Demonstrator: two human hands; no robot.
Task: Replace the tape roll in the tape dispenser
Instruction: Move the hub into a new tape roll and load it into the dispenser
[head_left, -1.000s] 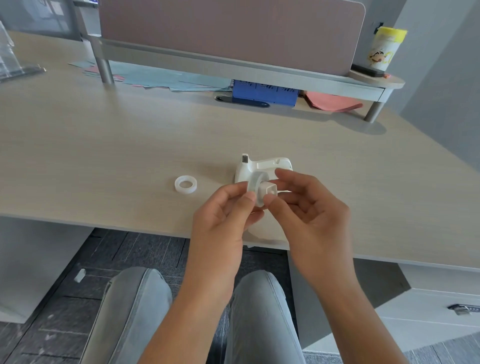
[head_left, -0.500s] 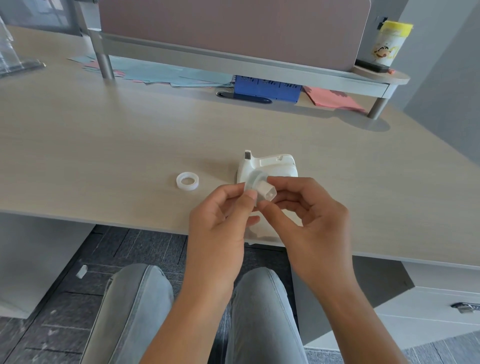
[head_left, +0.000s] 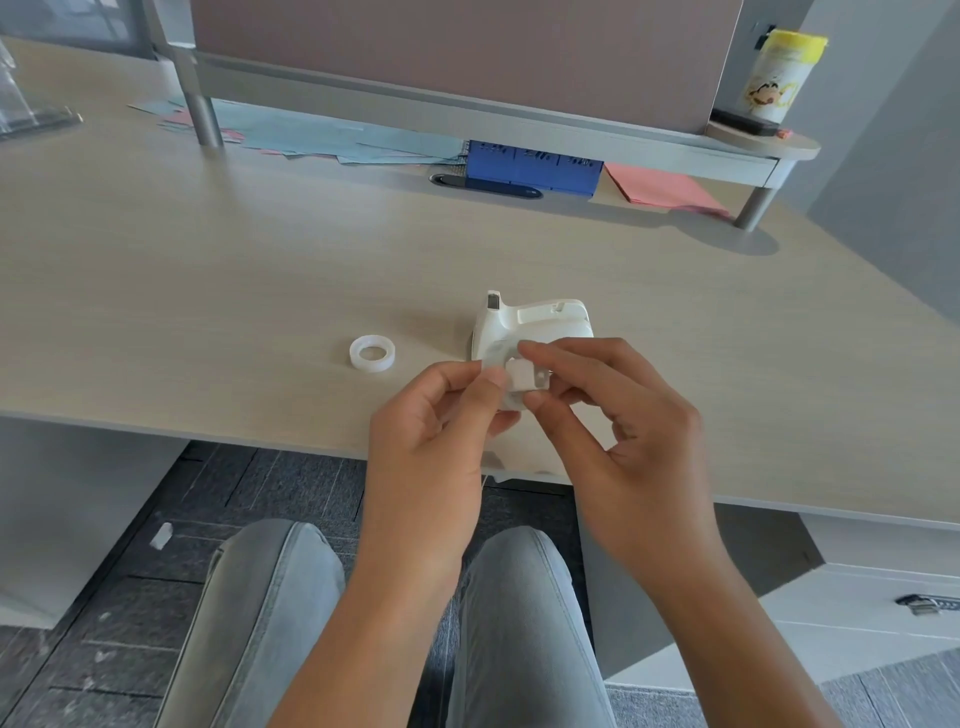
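A white tape dispenser (head_left: 540, 322) stands on the wooden desk (head_left: 260, 270), just beyond my hands. In front of it I hold a small tape roll on a white spool core (head_left: 524, 379). My left hand (head_left: 441, 421) pinches the roll's left edge between thumb and forefinger. My right hand (head_left: 618, 415) grips the square white core from the right. A second clear tape roll (head_left: 372, 354) lies flat on the desk to the left, apart from both hands.
A raised shelf (head_left: 467, 109) runs along the back with blue papers (head_left: 332, 140), a blue box (head_left: 535, 166) and a pink sheet (head_left: 665, 189) under it. A yellow-lidded canister (head_left: 779, 78) stands at its right end. My knees sit below the desk edge.
Both hands have kept hold of the roll and core, turning them slightly; the core's square face now points more toward me. The view has shifted a little.
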